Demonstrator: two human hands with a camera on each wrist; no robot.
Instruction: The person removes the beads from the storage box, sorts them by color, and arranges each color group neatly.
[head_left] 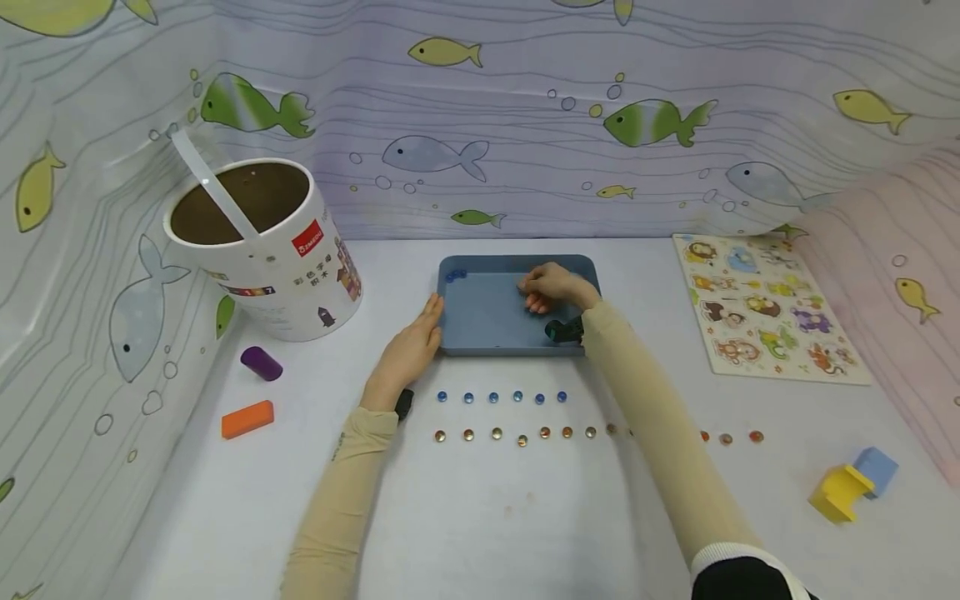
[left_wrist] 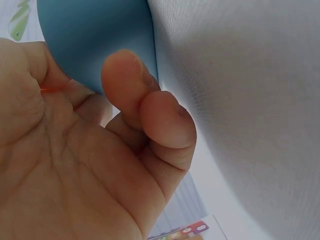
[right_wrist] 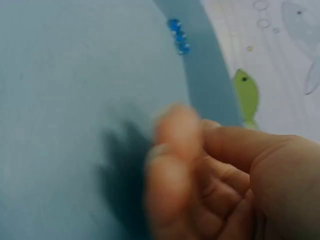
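Note:
A blue-grey rectangular tray (head_left: 487, 317) lies on the white table. My left hand (head_left: 408, 350) rests against the tray's left edge, its fingers mostly straight in the head view; up close the left palm (left_wrist: 75, 150) shows nothing in it. Over the tray's right half is my right hand (head_left: 553, 287), fingers curled and thumb near the index fingertip. Whether anything small sits between those fingertips is hidden, and they are blurred in the right wrist view. Several small blue glass beads (right_wrist: 179, 37) lie together along the tray's far left corner.
Nearer me run a row of blue beads (head_left: 492, 397) and a longer row of amber and reddish beads (head_left: 497, 433), partly covered by my right sleeve. A white bucket (head_left: 292, 275), purple cylinder (head_left: 262, 363) and orange block (head_left: 247, 419) stand left. Right are an animal picture board (head_left: 772, 308) and a yellow block (head_left: 840, 493).

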